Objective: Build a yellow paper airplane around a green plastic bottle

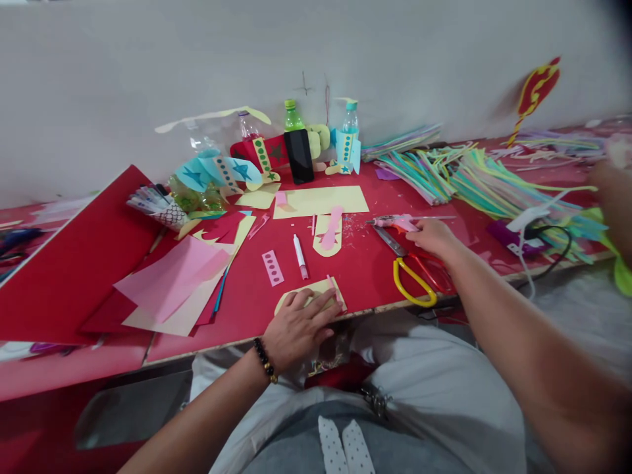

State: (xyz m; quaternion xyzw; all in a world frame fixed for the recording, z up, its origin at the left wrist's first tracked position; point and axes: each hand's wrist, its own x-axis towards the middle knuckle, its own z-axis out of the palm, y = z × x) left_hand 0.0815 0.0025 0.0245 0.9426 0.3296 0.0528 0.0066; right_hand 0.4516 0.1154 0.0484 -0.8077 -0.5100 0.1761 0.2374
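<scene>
Fingers (pixel 320 303) of the left hand (pixel 295 324) lie spread across pale-yellow card (pixel 322 285).

Left hand (pixel 300 324) flat and palm-down, right hand (pixel 434 238) curled

Dressed in loose whitish trousers (pixel 444 382) and a plain grey garment (pixel 286 438) at the midriff, with two white, dark-dotted strips (pixel 330 441) hanging side by side, bare forearms (pixel 212 415), and a bracelet (pixel 264 362) of glossy black and gold-toned beads around the left wrist.
</scene>
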